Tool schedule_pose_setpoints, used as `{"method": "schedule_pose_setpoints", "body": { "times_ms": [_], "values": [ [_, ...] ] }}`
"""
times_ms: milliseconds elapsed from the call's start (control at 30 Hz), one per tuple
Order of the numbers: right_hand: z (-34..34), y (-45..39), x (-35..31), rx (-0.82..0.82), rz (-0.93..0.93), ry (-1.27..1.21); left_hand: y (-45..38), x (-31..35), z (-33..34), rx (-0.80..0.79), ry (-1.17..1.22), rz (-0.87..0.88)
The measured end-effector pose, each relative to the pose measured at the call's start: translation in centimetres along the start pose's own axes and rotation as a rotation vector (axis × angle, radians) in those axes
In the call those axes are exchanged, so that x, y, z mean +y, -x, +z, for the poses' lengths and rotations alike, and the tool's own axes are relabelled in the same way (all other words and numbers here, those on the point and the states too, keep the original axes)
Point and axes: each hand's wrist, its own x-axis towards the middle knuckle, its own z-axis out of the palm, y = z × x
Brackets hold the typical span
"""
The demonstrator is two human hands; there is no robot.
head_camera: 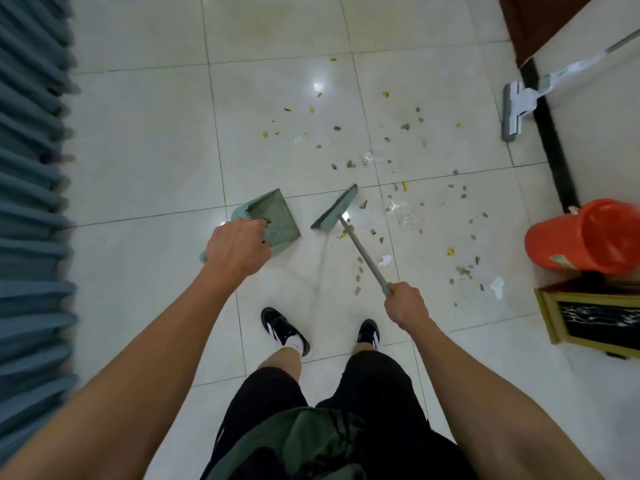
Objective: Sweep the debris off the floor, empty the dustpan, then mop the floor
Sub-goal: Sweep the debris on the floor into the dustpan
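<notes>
**Sweeping stage: pan and broom in hand, debris not yet gathered**

Far left, a blue pleated curtain (33,202) borders the tiled floor (138,150); nothing to collect lies there.

The left hand (239,247) has its fingers curled round the rear of the green dustpan (277,216). The pan's mouth extends ahead of the knuckles, and its tray appears empty. Whether the lip sits flush on the tile cannot be told.

Just right of the pan, the broom (334,209) stands with its head apart from the pan mouth. The right hand (403,304) grips the near end of its handle in a closed fist, the head well forward of that hand.

The debris (381,161), yellow, brown and clear scraps, is scattered beyond and to the right of the broom head, some of it beside the handle near the right fist.

Recommendation: press the pan lip flat, reach the broom past the far scraps, and draw short strokes leftward into the pan, in my judgement several passes.

Further right, an orange bin (585,240) lies close for emptying; a flat mop (516,109) rests by the wall.
</notes>
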Motion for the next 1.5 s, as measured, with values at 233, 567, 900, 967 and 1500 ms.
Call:
{"method": "schedule_pose_setpoints", "body": {
  "times_ms": [233, 567, 900, 967, 1500],
  "values": [
    [-1.1, 0.8, -0.6, 0.072, 0.041, 0.034, -5.0, -1.6, -2.4, 0.003, 0.008, 0.066],
    [-5.2, -7.6, -10.7, 0.116, -0.134, -0.117, -11.8, -5.0, -6.5, 0.018, -0.070, 0.042],
    [-9.0, -15.3, -24.2, 0.017, -0.255, -0.071, -18.3, -11.7, -10.4, 0.015, -0.117, -0.111],
    [-9.4, -16.4, -26.8, -0.007, -0.276, -0.041, -19.5, -13.3, -10.9, 0.030, -0.120, -0.133],
    [-7.6, -24.6, -45.2, -0.066, -0.266, 0.163, -32.2, -25.0, -13.9, -0.024, -0.138, -0.115]
  ]
}}
